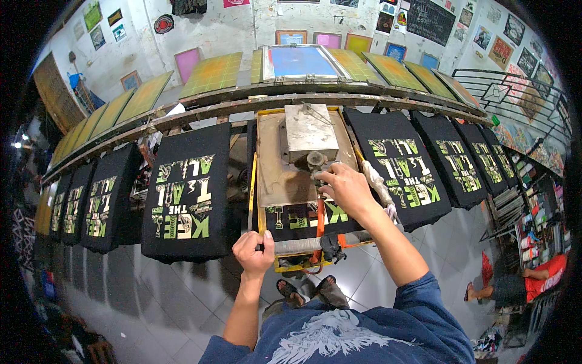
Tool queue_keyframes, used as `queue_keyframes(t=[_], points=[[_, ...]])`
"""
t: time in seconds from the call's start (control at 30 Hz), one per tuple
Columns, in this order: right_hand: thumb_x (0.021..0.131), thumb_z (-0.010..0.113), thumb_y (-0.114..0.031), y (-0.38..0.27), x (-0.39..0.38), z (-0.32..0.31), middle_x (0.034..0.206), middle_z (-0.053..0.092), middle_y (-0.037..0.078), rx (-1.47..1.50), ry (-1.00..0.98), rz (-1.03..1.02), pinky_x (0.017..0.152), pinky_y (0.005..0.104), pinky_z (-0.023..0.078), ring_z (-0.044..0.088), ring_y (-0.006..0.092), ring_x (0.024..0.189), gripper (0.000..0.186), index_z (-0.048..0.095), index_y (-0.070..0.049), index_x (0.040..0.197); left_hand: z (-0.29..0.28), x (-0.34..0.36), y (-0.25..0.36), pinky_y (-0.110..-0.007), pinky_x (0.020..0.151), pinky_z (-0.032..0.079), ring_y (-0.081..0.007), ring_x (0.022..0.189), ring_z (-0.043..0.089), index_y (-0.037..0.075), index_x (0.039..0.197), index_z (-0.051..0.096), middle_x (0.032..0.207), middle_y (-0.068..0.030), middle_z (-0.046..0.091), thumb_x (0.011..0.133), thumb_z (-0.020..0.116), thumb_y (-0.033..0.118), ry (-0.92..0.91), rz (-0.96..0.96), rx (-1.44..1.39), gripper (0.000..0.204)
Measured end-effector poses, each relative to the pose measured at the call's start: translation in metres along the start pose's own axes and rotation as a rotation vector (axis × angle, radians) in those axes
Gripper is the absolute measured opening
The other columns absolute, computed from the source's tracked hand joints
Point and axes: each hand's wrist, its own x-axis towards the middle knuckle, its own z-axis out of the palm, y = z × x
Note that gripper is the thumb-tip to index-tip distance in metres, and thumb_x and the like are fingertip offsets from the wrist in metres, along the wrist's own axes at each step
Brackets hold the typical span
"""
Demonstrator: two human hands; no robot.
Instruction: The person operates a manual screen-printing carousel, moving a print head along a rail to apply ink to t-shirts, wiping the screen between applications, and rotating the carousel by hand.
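Note:
My left hand is closed in a fist round the end of a grey-wrapped handle bar at the front of a yellow-edged frame. My right hand reaches farther in, fingers pinched on a small metal valve; the fingers partly hide it. From this fitting an orange hose runs down to the bar. Behind the valve a metal box sits on a stained flat metal plate. Beneath the plate, a printed black shirt shows only at its near edge.
Black shirts with green and cream lettering lie on boards to the left and right. Behind them runs a long rail with yellow-green screens and a blue screen. Another person in a red top is at the right.

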Motion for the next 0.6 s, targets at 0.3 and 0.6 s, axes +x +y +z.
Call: queue_keyframes(t=[0.3, 0.6], points=[[0.085, 0.079, -0.022, 0.002, 0.017, 0.016, 0.1, 0.068, 0.007, -0.076, 0.052, 0.064, 0.081, 0.0425, 0.059, 0.068, 0.0283, 0.102, 0.028, 0.079, -0.02, 0.112, -0.006, 0.001, -0.006, -0.039, 0.047, 0.036, -0.0294, 0.045, 0.045, 0.006, 0.059, 0.042, 0.054, -0.0105, 0.044, 0.079, 0.069, -0.002, -0.045, 0.029, -0.054, 0.034], [0.085, 0.079, -0.028, -0.01, 0.02, -0.003, 0.098, 0.07, 0.009, -0.018, 0.018, 0.113, 0.085, 0.0454, 0.057, 0.068, 0.03, 0.102, 0.026, 0.081, -0.017, 0.109, -0.006, -0.002, -0.006, -0.038, 0.047, 0.036, -0.0288, 0.046, 0.046, 0.006, 0.06, 0.043, 0.055, -0.0102, 0.044, 0.079, 0.069, -0.002, -0.05, 0.018, -0.027, 0.033]])
